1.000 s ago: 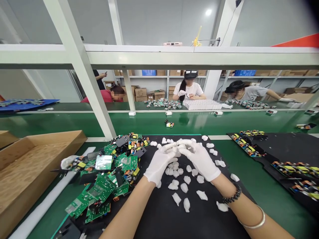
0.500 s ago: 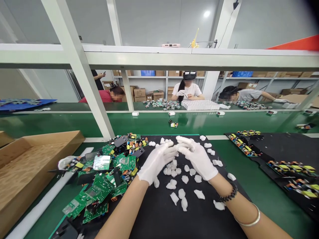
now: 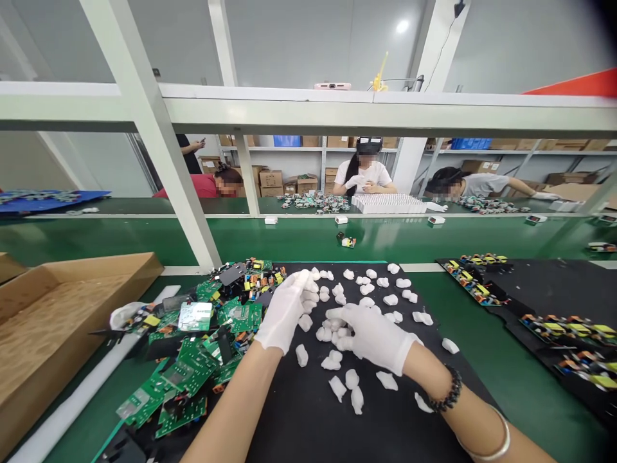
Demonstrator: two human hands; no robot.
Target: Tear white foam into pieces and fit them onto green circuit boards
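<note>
Right hand (image 3: pixel 378 331) low over the black mat (image 3: pixel 308 431), fingers curled and partly spread at the right edge of a tight cluster of small white pieces (image 3: pixel 324 334). Looks like contact; can't tell whether it grips one, white glove on white. Left hand (image 3: pixel 284 312) bent in, fingers bunched together to the left of the far pieces, gap narrow. Can't tell if anything's pinched in there.

Progress, my read: partway. Far part of mat has pieces set out with gaps, many looking like joined doubles (image 3: pixel 367 302). The cluster by the right hand isn't spread out, and loose flatter singles (image 3: pixel 357 400) lie nearer the wearer, apart from the rest. Can't count what's finished.

Further out: heap of green circuit boards (image 3: pixel 190 366) left of the hands, then a white strip (image 3: pixel 96 379) and a cardboard box (image 3: pixel 19 386). On the right, green counter (image 3: pixel 463 315), then more boards (image 3: pixel 583 325) in rows on a second dark mat. Co-worker in white shirt (image 3: pixel 378 172) opposite, gloved hands up.
</note>
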